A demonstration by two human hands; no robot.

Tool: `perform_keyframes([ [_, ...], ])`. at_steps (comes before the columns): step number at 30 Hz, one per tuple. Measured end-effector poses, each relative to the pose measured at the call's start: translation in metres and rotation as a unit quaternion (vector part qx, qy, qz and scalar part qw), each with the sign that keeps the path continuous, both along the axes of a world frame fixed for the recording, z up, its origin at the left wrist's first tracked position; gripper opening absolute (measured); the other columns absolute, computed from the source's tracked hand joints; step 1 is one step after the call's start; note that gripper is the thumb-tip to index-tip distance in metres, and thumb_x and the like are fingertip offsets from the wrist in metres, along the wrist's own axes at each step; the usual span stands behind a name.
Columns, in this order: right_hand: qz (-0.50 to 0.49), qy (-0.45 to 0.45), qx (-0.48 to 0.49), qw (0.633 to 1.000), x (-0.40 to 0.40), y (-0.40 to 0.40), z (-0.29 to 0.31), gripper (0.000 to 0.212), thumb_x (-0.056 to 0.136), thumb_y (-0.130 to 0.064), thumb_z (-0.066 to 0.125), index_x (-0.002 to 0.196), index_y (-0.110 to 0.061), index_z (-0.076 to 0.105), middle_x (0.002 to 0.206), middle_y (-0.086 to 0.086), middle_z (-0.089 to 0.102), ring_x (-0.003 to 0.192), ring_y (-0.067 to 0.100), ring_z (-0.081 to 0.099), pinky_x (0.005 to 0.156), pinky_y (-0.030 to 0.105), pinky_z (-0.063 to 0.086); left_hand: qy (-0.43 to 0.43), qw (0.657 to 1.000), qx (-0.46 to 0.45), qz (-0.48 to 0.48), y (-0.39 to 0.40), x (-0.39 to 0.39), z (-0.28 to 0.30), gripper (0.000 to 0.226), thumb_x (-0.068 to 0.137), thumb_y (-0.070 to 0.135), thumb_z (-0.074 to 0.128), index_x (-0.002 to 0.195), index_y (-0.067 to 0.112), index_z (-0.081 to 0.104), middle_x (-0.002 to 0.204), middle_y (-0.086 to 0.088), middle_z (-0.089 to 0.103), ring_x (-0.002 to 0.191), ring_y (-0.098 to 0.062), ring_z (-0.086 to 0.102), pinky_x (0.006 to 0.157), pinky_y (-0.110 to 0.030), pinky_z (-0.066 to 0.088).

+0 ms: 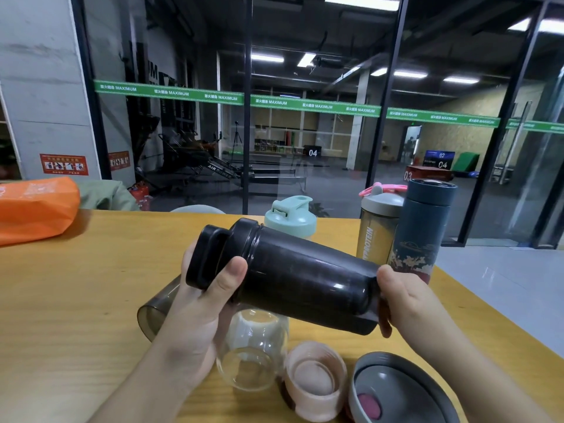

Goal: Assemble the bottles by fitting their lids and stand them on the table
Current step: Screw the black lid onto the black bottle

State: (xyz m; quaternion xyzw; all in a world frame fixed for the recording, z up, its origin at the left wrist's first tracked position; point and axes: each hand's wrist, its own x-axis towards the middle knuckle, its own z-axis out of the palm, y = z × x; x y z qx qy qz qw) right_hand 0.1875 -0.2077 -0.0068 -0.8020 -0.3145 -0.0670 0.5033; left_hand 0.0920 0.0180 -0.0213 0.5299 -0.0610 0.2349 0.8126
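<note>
The left hand (210,285) grips the black lid (207,257) on the black bottle (305,276), held tilted above the counter (76,300); the right hand (406,297) grasps its base. Lid-fitting seems underway — next, probably tightening, then standing it upright.

left hand (203,296) curled, right hand (406,296) curled, raised

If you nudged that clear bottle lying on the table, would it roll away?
Probably. The clear bottle lies on its side and looks round, so it may roll. The peach lid beside it could stop it. It looks like glass or hard plastic, so possibly fragile.
</note>
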Motion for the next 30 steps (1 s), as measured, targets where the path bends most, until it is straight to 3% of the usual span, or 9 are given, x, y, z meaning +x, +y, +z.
perform_keyframes([
  [6,-0.001,0.175,0.026,0.984,-0.005,0.002,0.001,0.085,0.069,-0.081,0.026,0.048,-0.004,0.057,0.052,0.023,0.058,0.052,0.029,0.051,0.049,0.025,0.041,-0.028,0.999,0.014,-0.016,0.001,-0.003,0.000,0.114,0.041,0.047,0.094,0.140,0.026,0.041,0.129,-0.015,0.061,0.118,-0.029,0.061,0.099,-0.045,0.046],
  [9,0.017,0.191,0.062,0.979,-0.008,-0.003,-0.011,0.096,0.068,-0.070,0.030,0.078,0.022,0.055,0.074,0.047,0.051,0.055,0.032,0.046,0.053,0.033,0.037,-0.019,1.000,-0.006,-0.002,0.000,-0.002,0.001,0.120,0.033,0.048,0.095,0.139,0.025,0.043,0.126,-0.012,0.064,0.113,-0.026,0.064,0.088,-0.034,0.055],
  [11,0.035,0.175,0.029,0.984,-0.005,-0.003,-0.017,0.100,0.073,-0.064,0.033,0.104,0.030,0.044,0.092,0.059,0.041,0.054,0.029,0.042,0.057,0.038,0.036,-0.011,1.000,-0.014,0.015,0.000,-0.001,0.001,0.122,0.033,0.050,0.094,0.140,0.022,0.043,0.126,-0.013,0.063,0.114,-0.027,0.063,0.089,-0.040,0.053],
  [13,0.057,0.194,0.018,0.979,0.002,0.001,-0.018,0.079,0.088,-0.057,0.029,0.105,0.015,0.057,0.084,0.045,0.056,0.053,0.031,0.046,0.061,0.041,0.037,-0.016,0.999,-0.030,0.023,0.001,0.000,0.000,0.118,0.039,0.050,0.093,0.139,0.015,0.042,0.130,-0.018,0.059,0.117,-0.032,0.060,0.096,-0.051,0.049],
  [15,0.057,0.188,0.047,0.979,0.000,0.003,-0.010,0.050,0.093,-0.053,0.034,0.102,-0.011,0.060,0.077,0.018,0.071,0.058,0.035,0.060,0.061,0.047,0.044,-0.021,0.997,-0.068,0.032,0.000,-0.001,0.001,0.116,0.038,0.050,0.093,0.136,0.010,0.045,0.128,-0.017,0.062,0.115,-0.029,0.062,0.095,-0.044,0.051],
  [16,0.080,0.173,0.069,0.979,0.001,0.005,-0.004,0.043,0.087,-0.054,0.049,0.114,-0.022,0.056,0.091,0.008,0.074,0.067,0.033,0.067,0.063,0.049,0.049,-0.023,0.995,-0.086,0.036,0.001,-0.001,0.001,0.115,0.035,0.050,0.094,0.133,0.009,0.049,0.124,-0.015,0.065,0.112,-0.026,0.064,0.092,-0.037,0.054],
  [19,0.109,0.049,0.038,0.992,0.000,0.000,-0.004,0.090,0.061,-0.056,0.077,0.136,-0.057,0.028,0.130,-0.012,0.056,0.096,0.026,0.067,0.075,0.034,0.056,-0.029,0.993,-0.112,0.034,0.002,-0.002,0.004,0.111,0.032,0.049,0.095,0.128,0.010,0.055,0.119,-0.011,0.069,0.108,-0.022,0.067,0.087,-0.029,0.054],
  [23,0.115,-0.031,0.040,0.992,-0.002,0.002,-0.006,0.098,0.058,-0.059,0.080,0.137,-0.060,0.022,0.139,-0.007,0.049,0.103,0.027,0.064,0.083,0.037,0.054,-0.015,0.994,-0.108,0.028,0.001,-0.002,0.005,0.109,0.032,0.049,0.094,0.127,0.011,0.056,0.119,-0.011,0.069,0.109,-0.023,0.067,0.085,-0.030,0.055],
  [30,0.096,-0.047,0.027,0.994,-0.005,-0.002,-0.004,0.091,0.055,-0.067,0.075,0.133,-0.062,0.028,0.114,-0.009,0.063,0.093,0.025,0.067,0.084,0.043,0.055,-0.007,0.995,-0.098,0.013,-0.003,-0.002,0.007,0.116,0.032,0.048,0.095,0.130,0.005,0.050,0.116,-0.016,0.069,0.102,-0.025,0.069,0.066,-0.028,0.058],
])
